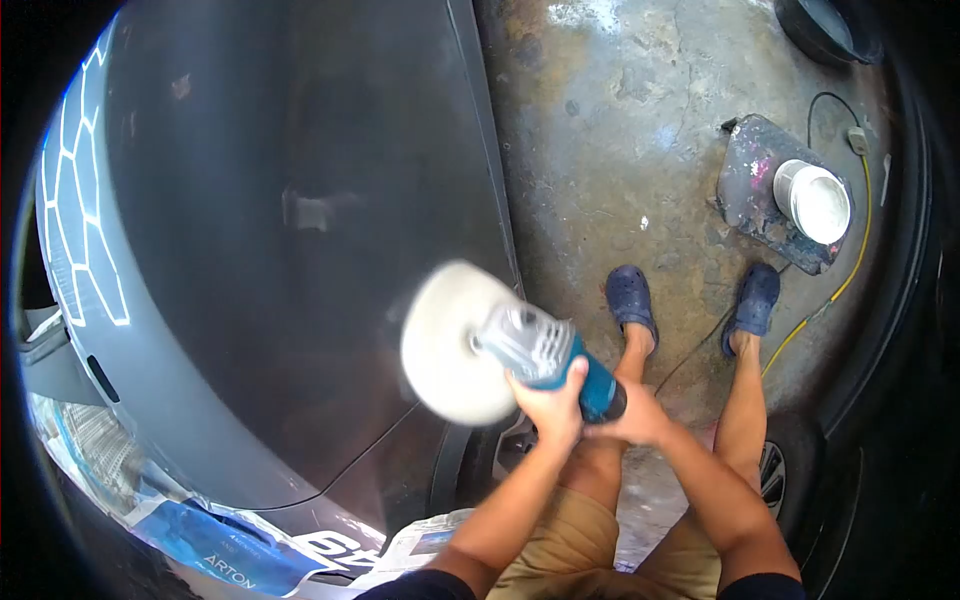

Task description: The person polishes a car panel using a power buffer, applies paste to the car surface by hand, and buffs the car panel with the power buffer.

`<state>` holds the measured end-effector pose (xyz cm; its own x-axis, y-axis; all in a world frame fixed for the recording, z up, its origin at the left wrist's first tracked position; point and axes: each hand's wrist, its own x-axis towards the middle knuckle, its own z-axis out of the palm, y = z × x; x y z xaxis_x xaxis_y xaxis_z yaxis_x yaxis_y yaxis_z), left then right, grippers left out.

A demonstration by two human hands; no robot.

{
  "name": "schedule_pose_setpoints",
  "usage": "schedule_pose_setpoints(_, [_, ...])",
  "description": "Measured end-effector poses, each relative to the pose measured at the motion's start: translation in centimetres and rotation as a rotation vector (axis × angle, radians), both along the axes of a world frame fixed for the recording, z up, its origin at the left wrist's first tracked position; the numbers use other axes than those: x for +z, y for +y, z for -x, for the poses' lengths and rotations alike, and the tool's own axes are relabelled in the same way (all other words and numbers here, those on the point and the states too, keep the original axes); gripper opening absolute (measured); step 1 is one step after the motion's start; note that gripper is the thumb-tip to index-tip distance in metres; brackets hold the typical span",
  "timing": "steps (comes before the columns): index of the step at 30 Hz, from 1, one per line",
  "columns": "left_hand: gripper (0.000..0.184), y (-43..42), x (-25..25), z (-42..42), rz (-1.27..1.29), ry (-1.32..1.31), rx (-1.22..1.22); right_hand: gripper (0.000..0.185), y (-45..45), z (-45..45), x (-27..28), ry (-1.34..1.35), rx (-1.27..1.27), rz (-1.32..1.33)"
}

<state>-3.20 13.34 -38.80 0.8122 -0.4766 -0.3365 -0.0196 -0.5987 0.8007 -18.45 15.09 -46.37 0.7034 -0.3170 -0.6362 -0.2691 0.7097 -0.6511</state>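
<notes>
A teal and silver power polisher [530,345] with a round white buffing pad [450,340] is in both my hands. The pad lies over the dark grey car panel [300,250] near its lower right edge, and its rim looks blurred. Whether it presses on the paint I cannot tell. My left hand [552,408] is closed around the polisher's body just behind its head. At the dark rear end, my right hand [632,415] wraps the handle, its fingers partly hidden by the tool.
Newspaper and a blue printed sheet [220,545] cover the car's lower edge. On the concrete floor [590,130], a white tub [820,205] stands on a paint-stained stool [750,190]. A yellow cord [840,290] runs past my right foot. A black basin [825,30] sits farther back.
</notes>
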Motion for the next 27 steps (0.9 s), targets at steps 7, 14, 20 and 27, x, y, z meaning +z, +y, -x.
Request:
schedule_pose_setpoints(7, [0.089, -6.7, -1.5, -1.5, -0.048, -0.059, -0.009, 0.103, -3.0, -1.5, -2.6, 0.135, -0.081, 0.144])
schedule_pose_setpoints(14, [0.085, -27.6, -2.2, -7.5, 0.303, 0.152, -0.115, 0.081, -26.2, -7.8, 0.8, 0.137, -0.122, 0.190])
schedule_pose_setpoints(20, [0.087, -24.8, 0.0, -7.7, 0.259, -0.034, -0.133, 0.091, -23.0, -8.2, 1.3, 0.033, -0.173, 0.287])
schedule_pose_setpoints(27, [0.089, -14.1, 2.2, -5.6, 0.171, -0.066, -0.103, 0.096, -12.6, -6.1, 2.4, 0.109, -0.087, 0.257])
